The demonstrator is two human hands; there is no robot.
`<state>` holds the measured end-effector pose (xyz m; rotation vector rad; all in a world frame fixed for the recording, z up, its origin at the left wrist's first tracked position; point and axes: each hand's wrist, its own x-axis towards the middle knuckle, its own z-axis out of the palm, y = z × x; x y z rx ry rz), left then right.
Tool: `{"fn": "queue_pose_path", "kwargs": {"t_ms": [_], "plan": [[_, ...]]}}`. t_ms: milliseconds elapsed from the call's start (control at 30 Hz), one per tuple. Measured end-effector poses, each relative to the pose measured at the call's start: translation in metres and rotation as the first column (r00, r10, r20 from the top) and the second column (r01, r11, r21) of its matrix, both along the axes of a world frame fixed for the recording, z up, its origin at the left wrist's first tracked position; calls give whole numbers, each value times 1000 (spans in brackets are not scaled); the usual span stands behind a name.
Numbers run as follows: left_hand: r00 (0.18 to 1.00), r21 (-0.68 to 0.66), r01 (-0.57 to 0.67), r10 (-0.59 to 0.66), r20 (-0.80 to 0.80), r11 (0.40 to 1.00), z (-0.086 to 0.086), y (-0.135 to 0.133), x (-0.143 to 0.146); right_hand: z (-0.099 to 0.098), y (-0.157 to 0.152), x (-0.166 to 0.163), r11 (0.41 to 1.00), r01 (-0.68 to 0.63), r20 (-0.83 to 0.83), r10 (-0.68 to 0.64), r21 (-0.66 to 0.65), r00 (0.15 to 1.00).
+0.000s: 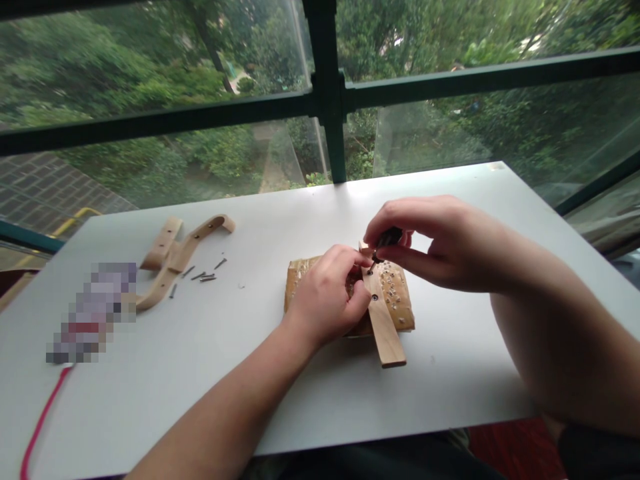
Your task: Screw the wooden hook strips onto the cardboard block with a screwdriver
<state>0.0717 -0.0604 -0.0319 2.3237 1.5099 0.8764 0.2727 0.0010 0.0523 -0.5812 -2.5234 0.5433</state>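
Observation:
A short dark-handled screwdriver [387,239] is pinched in my right hand [440,240], tilted, its tip down at the upper screw hole of a pale wooden strip [386,333]. A second dark-rimmed hole shows just below that one. The strip lies across a brown, tape-wrapped block [397,283] dotted with small holes and pale chips. My left hand [325,293] closes on the strip's left edge, thumb and forefinger near the holes, and rests over the block's left part. Some of its fingertips are hidden.
Curved wooden hooks [183,257] with drilled holes lie at the left of the white table [240,373]. Several loose screws [203,275] are scattered beside them. A blurred-out object [93,313] with a red cord [43,417] is farther left. Windows [325,100] stand behind the table.

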Motion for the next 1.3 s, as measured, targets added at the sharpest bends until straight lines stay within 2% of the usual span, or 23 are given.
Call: {"fn": "queue_pose_path", "kwargs": {"t_ms": [133,333,533,933,1167,1300], "plan": [[1000,6,-7,7,6,1000,0,0,0,2,-2,3,995,-79,17,80,-62,997],[1000,15,-14,14,11,1000,0,1,0,2,-3,6,987,-150,13,151,-66,988],[999,18,-16,15,28,1000,0,1,1,6,-7,7,971,-200,48,208,-132,977],[999,-16,-24,25,44,1000,0,0,0,11,-12,7,959,-227,72,242,-170,968],[999,-28,-2,4,49,1000,1,0,0,3,-1,8,960,-147,36,160,-238,987],[999,-14,-1,2,36,1000,1,0,0,-2,0,2,952,-150,-6,154,-265,988]]}}
